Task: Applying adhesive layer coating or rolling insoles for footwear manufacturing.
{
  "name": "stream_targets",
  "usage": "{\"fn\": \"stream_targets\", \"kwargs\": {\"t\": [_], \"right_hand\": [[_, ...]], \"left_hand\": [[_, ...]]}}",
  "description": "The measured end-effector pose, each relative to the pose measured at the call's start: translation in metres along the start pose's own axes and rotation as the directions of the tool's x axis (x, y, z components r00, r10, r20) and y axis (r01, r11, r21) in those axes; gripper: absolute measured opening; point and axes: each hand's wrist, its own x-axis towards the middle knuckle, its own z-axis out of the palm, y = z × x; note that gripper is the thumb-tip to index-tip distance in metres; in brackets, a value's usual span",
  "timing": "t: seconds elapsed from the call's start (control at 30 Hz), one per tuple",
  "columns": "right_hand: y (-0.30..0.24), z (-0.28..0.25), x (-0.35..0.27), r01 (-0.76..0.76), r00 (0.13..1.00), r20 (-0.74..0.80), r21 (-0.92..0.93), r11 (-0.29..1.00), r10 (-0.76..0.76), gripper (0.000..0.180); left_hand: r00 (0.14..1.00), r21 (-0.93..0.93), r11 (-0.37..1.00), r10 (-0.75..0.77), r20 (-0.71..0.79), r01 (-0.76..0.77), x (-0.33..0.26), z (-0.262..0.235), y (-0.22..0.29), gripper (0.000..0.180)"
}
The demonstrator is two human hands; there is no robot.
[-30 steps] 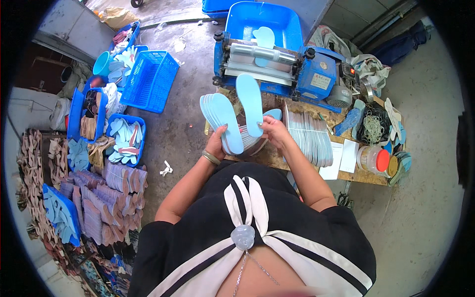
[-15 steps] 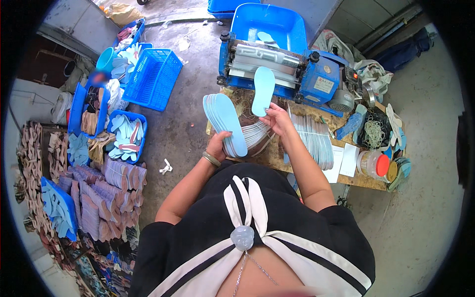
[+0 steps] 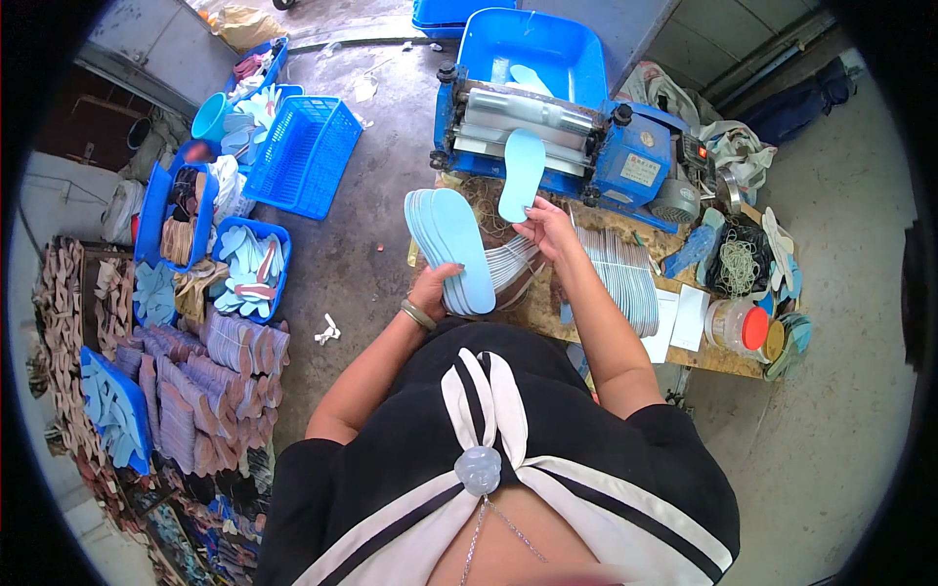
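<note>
My left hand (image 3: 431,293) is closed round the heel end of a fanned stack of light blue insoles (image 3: 451,244), held up in front of my body. Between the fingers and thumb of my right hand (image 3: 550,230) is the lower end of a single light blue insole (image 3: 524,171). Its upper end overlaps the front of a blue roller machine (image 3: 523,122), though I cannot tell whether they touch. Below, a bundle of pale insoles (image 3: 510,266) lies on the wooden bench, partly hidden by the stack. Right of my right forearm sits another tied row of insoles (image 3: 618,278).
Behind the rollers stands a blue tub (image 3: 532,39) with an insole inside. The machine's motor (image 3: 674,200), white papers (image 3: 690,317) and a red-lidded jar (image 3: 738,324) are to the right. At left are a blue basket (image 3: 303,156), crates of cut pieces and piled insole bundles (image 3: 200,391).
The stack in my left hand has shifted slightly right and down. The single insole in my right hand has moved a little up and right. Both grips stay the same.
</note>
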Motion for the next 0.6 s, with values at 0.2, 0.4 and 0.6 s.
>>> {"fn": "stream_targets", "kwargs": {"t": [0.2,0.4,0.6], "right_hand": [[-0.018,-0.004,0.025,-0.015,1.000,0.007,-0.037,0.999,0.015,0.039],[-0.018,-0.015,0.042,0.106,0.994,-0.044,0.070,0.992,-0.104,0.041],[0.023,-0.010,0.007,-0.079,0.997,-0.016,-0.075,0.994,0.078,0.038]], "left_hand": [[0.999,0.002,1.000,0.007,0.041,-0.007,-0.004,0.005,0.003,0.046],[0.998,0.011,0.999,-0.037,0.047,0.036,0.001,0.000,0.001,0.046],[0.999,-0.015,1.000,0.021,0.031,-0.020,0.005,-0.007,-0.002,0.041]]}}
